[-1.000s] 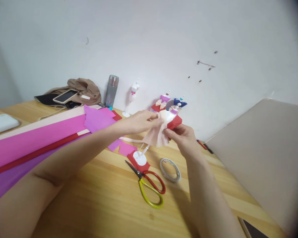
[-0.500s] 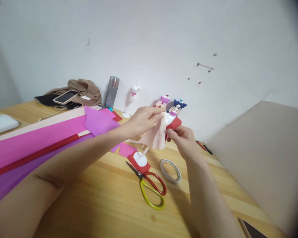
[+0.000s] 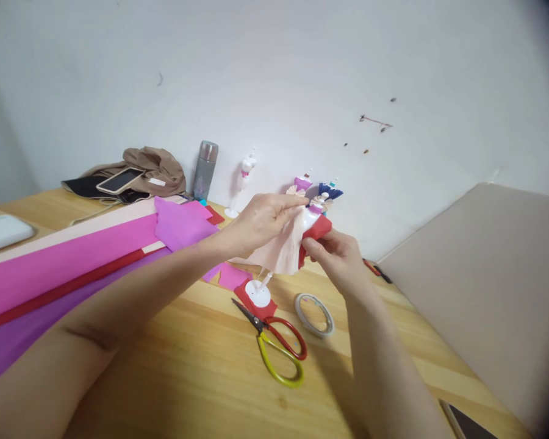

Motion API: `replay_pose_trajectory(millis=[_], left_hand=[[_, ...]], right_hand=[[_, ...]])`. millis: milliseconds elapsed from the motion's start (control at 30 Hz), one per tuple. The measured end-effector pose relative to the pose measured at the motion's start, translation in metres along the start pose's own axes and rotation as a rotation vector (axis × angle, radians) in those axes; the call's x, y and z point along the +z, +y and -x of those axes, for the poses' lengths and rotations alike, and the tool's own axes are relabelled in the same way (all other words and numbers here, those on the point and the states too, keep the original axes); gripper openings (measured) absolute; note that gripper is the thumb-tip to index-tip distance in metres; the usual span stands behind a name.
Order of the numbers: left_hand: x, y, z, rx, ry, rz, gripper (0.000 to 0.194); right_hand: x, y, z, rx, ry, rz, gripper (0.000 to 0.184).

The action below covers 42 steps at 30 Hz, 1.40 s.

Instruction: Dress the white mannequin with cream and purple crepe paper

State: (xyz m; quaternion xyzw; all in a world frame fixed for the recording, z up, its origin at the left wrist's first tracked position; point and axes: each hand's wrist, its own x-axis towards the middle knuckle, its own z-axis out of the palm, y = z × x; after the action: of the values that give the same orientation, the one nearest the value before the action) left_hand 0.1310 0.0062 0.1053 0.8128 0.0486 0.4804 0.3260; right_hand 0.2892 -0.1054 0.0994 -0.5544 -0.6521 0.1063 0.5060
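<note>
A small white dress form [image 3: 312, 216] with a purple neck band leans between my hands, its round base [image 3: 257, 294] low on the table. Pale pink crepe paper [image 3: 282, 249] hangs around it like a skirt. My left hand [image 3: 260, 222] pinches the top of that paper at the form's left side. On the other side, my right hand [image 3: 338, 259] grips a piece of red paper [image 3: 319, 227] against the form, thumb in front. The right fingers are partly hidden. Scissors [image 3: 260, 326] with red and yellow handles lie below, beside a tape roll [image 3: 301, 312].
Purple, pink and red paper sheets [image 3: 73, 256] cover the left side. Behind stand a grey bottle [image 3: 205, 171], a bare white dress form [image 3: 247, 166] and two dressed ones, one in navy [image 3: 330, 191]. A phone [image 3: 469, 421] lies at lower right.
The dress form and its papers have shifted very slightly left and are tilted a little more. Both hands keep their grips; the right thumb has moved slightly left with the red paper.
</note>
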Motion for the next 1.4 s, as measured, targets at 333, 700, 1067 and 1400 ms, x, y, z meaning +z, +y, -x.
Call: replay_pose_trajectory(millis=[333, 700, 1067, 1400], left_hand=[[-0.001, 0.002, -0.003, 0.016, -0.094, -0.04, 0.034], [0.005, -0.003, -0.002, -0.028, -0.081, 0.028, 0.034], [0.016, -0.011, 0.004, -0.014, -0.033, 0.167, 0.047], [0.033, -0.007, 0.016, -0.013, 0.057, 0.111, 0.053]], right_hand=[[0.0, -0.003, 0.001, 0.023, -0.031, 0.054, 0.022], [-0.002, -0.003, 0.001, 0.007, -0.008, 0.131, 0.022], [0.001, 0.008, -0.003, 0.059, 0.111, 0.006, 0.024], [0.0, 0.002, -0.003, 0.184, 0.076, -0.103, 0.025]])
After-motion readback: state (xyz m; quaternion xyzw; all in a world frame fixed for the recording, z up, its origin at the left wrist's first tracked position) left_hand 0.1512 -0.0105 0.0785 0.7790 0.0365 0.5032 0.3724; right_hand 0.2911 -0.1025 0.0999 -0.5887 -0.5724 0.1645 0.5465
